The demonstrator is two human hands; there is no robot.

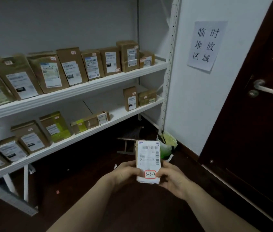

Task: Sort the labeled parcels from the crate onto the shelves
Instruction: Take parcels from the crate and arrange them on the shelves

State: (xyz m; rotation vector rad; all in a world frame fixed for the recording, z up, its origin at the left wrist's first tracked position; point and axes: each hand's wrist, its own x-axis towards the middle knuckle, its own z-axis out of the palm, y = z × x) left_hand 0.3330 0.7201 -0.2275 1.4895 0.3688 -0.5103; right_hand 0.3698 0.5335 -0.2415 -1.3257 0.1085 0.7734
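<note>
White shipping label [149, 156] covers nearly the whole front of the parcel [148, 162]: small, upright, boxy, with brown wrap showing only at the left edge. Barcodes sit along the top and right side, and the small print is too blurred to read. A red-bordered sticker [150, 174] at the bottom reads 3-3-7, handwritten. The parcel is in the air, in front of the rack [168, 77] and below its right end, not touching any shelf. Left hand [127, 174] and right hand [172, 180] both pinch the parcel's lower end, thumbs on the front either side of the sticker, other fingers behind. The face is turned to the camera with the code uncovered, so my read is this is a label check, not a placement grip. The code is probably a rack/shelf/slot address, but the small stickers on the shelved parcels [68, 67] aren't legible, so I can't confirm which level matches. The upper shelf [109, 80] is packed edge to edge with brown boxes standing label-out. The lower shelf [89, 132] has bare stretches toward the rack's right end, so there's room there if the code points to it. Shelved boxes lean back with labels forward, presumably for quick scanning, so this one likely goes in the same way. I can't identify a crate in view. A green bag [167, 146] lies on the floor by the rack's right foot, and a paper sign [206, 46] and dark door [258, 131] sit right of the rack.
</note>
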